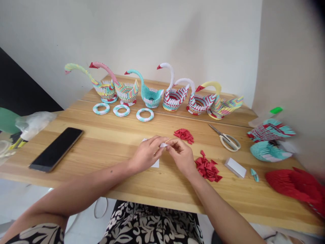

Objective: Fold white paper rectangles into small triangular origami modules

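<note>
A small piece of white paper (164, 145) is pinched between my two hands above the middle of the table. My left hand (147, 150) grips its left side, and my right hand (180, 154) holds the other end with thumb and fingertips. Beneath my left hand lies a white sheet (156, 164), mostly covered. One pile of folded red paper triangles (208, 167) sits just right of my right hand. A second, smaller red pile (184, 135) lies beyond it.
Several folded-paper swans (151, 96) line the table's back, with paper rings (145, 115) before them. Scissors (228, 140), a white block (235, 167) and a red paper piece (296, 186) lie right. A phone (57, 149) rests left.
</note>
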A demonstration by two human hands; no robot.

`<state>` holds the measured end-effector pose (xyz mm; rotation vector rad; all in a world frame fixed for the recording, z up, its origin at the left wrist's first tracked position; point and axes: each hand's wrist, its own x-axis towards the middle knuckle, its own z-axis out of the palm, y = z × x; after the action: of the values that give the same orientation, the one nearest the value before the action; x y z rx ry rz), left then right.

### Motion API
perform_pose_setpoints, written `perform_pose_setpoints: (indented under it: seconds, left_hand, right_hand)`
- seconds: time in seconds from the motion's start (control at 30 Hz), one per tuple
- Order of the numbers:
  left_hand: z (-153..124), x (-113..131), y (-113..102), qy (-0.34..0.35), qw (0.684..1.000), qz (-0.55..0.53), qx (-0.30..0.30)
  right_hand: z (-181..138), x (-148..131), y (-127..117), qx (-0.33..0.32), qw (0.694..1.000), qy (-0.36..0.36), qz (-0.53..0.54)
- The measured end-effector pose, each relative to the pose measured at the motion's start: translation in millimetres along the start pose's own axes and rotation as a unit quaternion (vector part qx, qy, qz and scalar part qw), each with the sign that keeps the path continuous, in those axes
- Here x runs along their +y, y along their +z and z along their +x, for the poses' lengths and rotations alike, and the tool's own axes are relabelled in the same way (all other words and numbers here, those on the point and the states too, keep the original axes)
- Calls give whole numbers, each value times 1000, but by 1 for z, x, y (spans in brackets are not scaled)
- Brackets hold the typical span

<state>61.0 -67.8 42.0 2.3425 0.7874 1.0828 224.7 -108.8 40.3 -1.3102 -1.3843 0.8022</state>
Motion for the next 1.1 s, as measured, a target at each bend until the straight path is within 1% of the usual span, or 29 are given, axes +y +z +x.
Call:
perform_pose_setpoints:
  seconds: [0.07,0.17,0.23,0.27,0.33,0.4,0.6,0.73,0.87,1.0,1.1]
  left_hand:
    - [1,0,-1,-34,998,-49,2]
    - [5,0,-3,-125,979,-160,15]
    - [8,0,-4,-172,967,-188,-6]
    - [8,0,-3,-180,965,-188,-25]
    - [8,-1,-2,-178,967,-174,-59]
    - [7,0,0,-169,970,-162,-70]
    - [4,1,0,-160,978,-131,-32]
    - [4,2,-1,-160,976,-144,-20]
    - [6,6,-3,-169,971,-167,1]
    - [8,11,-5,-179,964,-196,4]
    - [10,11,-6,-215,948,-235,11]
  right_hand:
    - [1,0,0,9,1000,12,7]
    - [3,-2,-2,41,999,29,17]
    - [4,-3,-3,61,997,34,31]
    - [4,-3,-3,68,997,33,34]
    - [3,-3,-2,78,996,27,31]
    - [1,-3,0,84,996,18,18]
    - [-6,-2,9,94,995,-34,-30]
    - [-8,0,11,98,992,-48,-57]
    - [-9,0,12,84,991,-64,-80]
    - [-11,-1,13,64,987,-95,-109]
    - [-12,-1,15,54,990,-84,-99]
